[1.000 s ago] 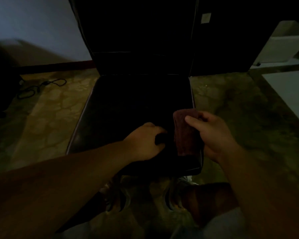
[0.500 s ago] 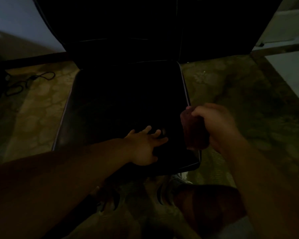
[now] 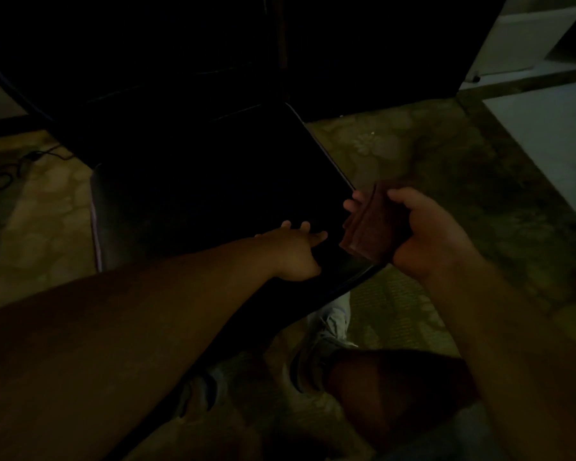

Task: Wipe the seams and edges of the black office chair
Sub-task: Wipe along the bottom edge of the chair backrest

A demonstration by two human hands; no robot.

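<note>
The black office chair fills the dim middle of the view; its seat [image 3: 213, 201] shows a pale piped edge along the left and right sides, and its backrest is almost lost in the dark above. My left hand [image 3: 296, 251] lies flat on the seat near the front right corner, fingers straight. My right hand [image 3: 423, 234] grips a folded dark red cloth [image 3: 369, 227] just off the seat's right edge, by the front corner. Whether the cloth touches the edge I cannot tell.
Patterned stone floor [image 3: 446, 161] lies on both sides of the chair. Black cables [image 3: 17, 164] trail on the floor at the left. A white cabinet [image 3: 526, 38] stands at the back right. My knee and shoes [image 3: 330, 334] are under the seat's front.
My left hand went from curled to flat on the seat. My right hand carried the cloth from on top of the seat out to its right edge. The view shifted, the chair now angled left.
</note>
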